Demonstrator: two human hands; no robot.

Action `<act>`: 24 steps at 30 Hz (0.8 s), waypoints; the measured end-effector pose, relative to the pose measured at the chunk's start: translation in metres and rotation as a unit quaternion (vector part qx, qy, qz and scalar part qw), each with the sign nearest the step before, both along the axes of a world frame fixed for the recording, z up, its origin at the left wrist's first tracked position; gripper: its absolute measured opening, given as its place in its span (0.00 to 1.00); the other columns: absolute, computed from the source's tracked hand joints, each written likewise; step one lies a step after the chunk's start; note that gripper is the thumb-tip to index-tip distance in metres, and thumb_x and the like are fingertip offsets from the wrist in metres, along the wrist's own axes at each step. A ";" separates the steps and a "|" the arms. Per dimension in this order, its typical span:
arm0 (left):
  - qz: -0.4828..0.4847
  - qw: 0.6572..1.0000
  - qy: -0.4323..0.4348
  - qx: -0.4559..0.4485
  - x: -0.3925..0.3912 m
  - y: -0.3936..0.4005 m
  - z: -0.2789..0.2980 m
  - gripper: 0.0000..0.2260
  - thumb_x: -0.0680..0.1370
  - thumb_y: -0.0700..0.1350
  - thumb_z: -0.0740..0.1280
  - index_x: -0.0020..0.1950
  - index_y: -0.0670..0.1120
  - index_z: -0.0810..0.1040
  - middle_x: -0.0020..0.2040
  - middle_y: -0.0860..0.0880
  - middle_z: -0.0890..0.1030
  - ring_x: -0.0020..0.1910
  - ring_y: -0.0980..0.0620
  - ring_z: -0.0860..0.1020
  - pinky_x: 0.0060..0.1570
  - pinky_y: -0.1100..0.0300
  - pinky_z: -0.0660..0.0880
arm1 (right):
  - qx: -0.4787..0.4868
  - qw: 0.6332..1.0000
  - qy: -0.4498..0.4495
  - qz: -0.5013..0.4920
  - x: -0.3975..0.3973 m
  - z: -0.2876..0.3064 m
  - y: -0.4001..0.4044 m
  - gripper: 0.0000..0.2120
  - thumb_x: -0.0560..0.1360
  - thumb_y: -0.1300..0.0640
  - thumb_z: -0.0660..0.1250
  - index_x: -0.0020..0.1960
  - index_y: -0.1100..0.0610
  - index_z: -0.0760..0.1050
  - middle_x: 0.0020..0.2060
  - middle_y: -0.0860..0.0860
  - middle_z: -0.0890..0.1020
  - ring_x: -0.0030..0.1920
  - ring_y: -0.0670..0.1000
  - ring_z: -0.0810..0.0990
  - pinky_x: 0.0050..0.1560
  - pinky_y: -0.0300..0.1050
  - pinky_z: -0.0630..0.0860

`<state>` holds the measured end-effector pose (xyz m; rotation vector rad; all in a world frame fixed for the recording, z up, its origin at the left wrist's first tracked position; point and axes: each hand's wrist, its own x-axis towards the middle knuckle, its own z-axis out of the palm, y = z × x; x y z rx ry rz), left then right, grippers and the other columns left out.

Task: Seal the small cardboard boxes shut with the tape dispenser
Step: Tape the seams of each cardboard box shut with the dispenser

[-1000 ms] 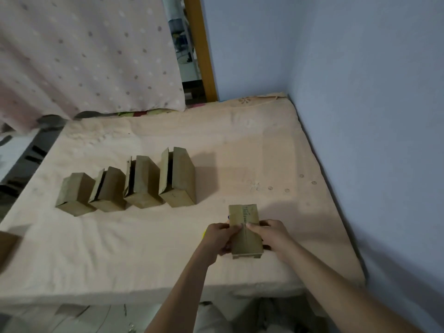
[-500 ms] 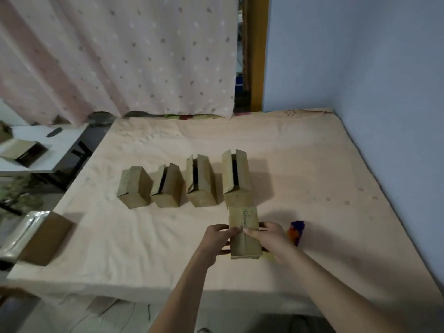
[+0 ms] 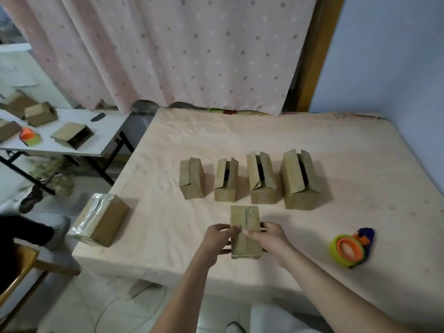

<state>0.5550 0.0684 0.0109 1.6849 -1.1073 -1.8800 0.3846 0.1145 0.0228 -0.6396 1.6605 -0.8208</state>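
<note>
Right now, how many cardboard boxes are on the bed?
6: four with open flaps in a row, one held by both hands, and a taped one at the left corner.

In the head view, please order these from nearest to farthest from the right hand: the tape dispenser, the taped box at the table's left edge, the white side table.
From the right hand:
1. Tape dispenser, on its right.
2. Taped box, at the table's left edge.
3. White side table, far left, beyond.

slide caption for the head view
Both hands hold a small box on the table, tape dispenser idle at right.
</note>
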 end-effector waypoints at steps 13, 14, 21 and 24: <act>0.040 0.999 -0.022 0.012 0.089 -0.058 -0.018 0.23 0.72 0.54 0.76 0.61 0.44 0.79 0.53 0.44 0.85 0.53 0.44 0.84 0.53 0.46 0.82 | 0.018 0.998 -0.043 0.030 0.085 -0.029 -0.074 0.11 0.69 0.54 0.78 0.50 0.55 0.83 0.44 0.48 0.88 0.46 0.50 0.87 0.55 0.54 0.82; 0.039 0.999 -0.026 0.012 0.095 -0.066 -0.021 0.24 0.71 0.55 0.77 0.62 0.44 0.79 0.53 0.44 0.85 0.52 0.44 0.84 0.53 0.47 0.82 | 0.021 0.998 -0.045 0.029 0.091 -0.032 -0.083 0.11 0.69 0.54 0.78 0.51 0.54 0.83 0.44 0.48 0.88 0.46 0.50 0.87 0.55 0.54 0.82; 0.015 0.998 -0.054 0.036 0.145 -0.123 -0.032 0.29 0.67 0.58 0.77 0.63 0.45 0.79 0.54 0.46 0.85 0.55 0.43 0.83 0.53 0.48 0.82 | 0.041 0.997 -0.062 0.018 0.141 -0.050 -0.135 0.12 0.70 0.53 0.78 0.52 0.53 0.83 0.45 0.47 0.87 0.47 0.49 0.86 0.53 0.50 0.82; 0.006 0.997 -0.059 0.049 0.164 -0.147 -0.033 0.23 0.73 0.54 0.76 0.63 0.44 0.78 0.54 0.46 0.85 0.54 0.43 0.84 0.48 0.54 0.82 | 0.050 0.996 -0.073 0.001 0.162 -0.054 -0.154 0.11 0.71 0.56 0.77 0.53 0.54 0.83 0.47 0.49 0.87 0.47 0.50 0.86 0.51 0.48 0.82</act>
